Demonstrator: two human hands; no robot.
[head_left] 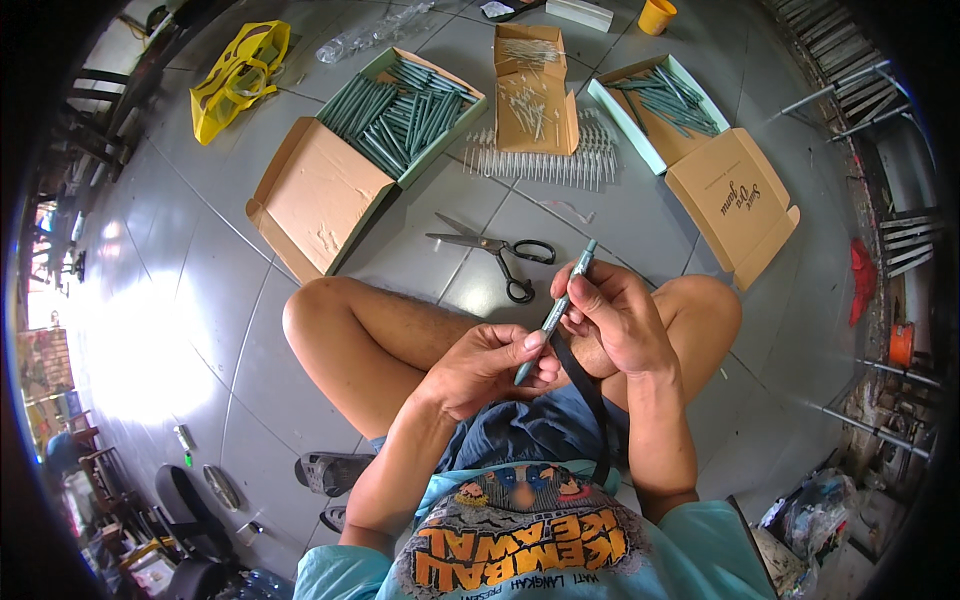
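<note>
Fingers of our left hand [490, 362] and right hand [612, 312] clamp one teal pen [556, 312] above our knees. Scissors [497, 253] lie on the floor just beyond, before open boxes of pens [400, 115].

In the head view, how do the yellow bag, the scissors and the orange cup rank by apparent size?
1. Yellow bag, largest.
2. Scissors.
3. Orange cup, smallest, though it is farthest away and partly cut off by the picture's edge, so its true size is unsure.
</note>
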